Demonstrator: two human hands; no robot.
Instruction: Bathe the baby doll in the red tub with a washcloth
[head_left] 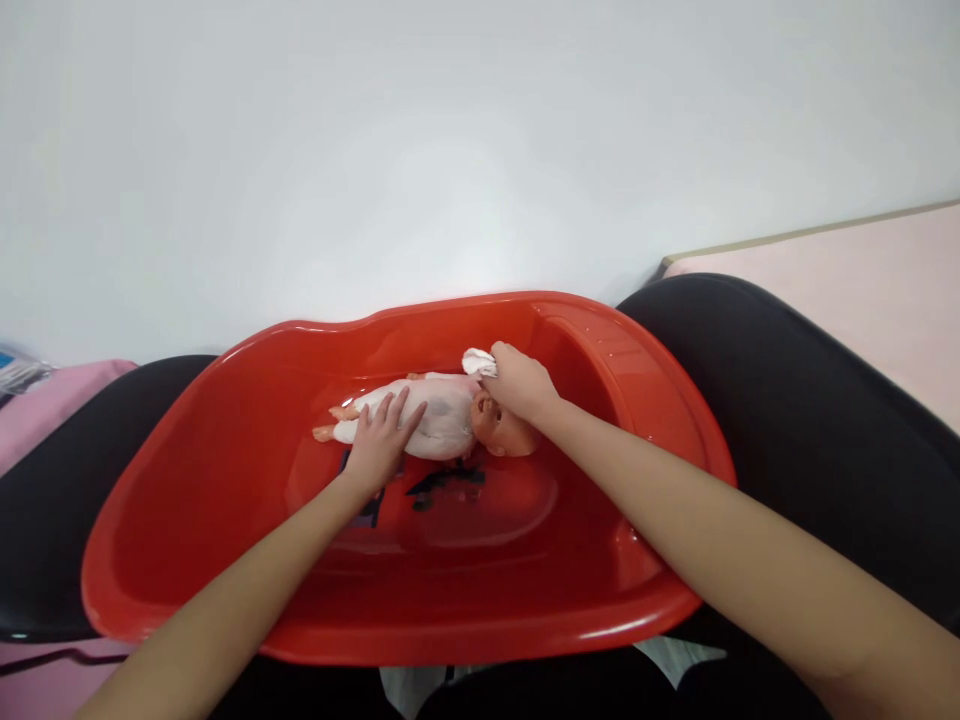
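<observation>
A baby doll (442, 420) lies on its back in a red plastic tub (225, 400), head to the right, body wrapped in white cloth. My left hand (382, 440) lies flat on the doll's belly with its fingers spread. My right hand (517, 385) is closed on a small white cloth (478, 362), held at the doll's head, just above its face. The doll's bare feet (330, 425) stick out to the left.
The tub rests across two black seats (810, 420). Dark markings (442, 485) show on the tub floor below the doll. A pink surface (862, 290) lies at the right, pink fabric (52, 400) at the left. A white wall fills the background.
</observation>
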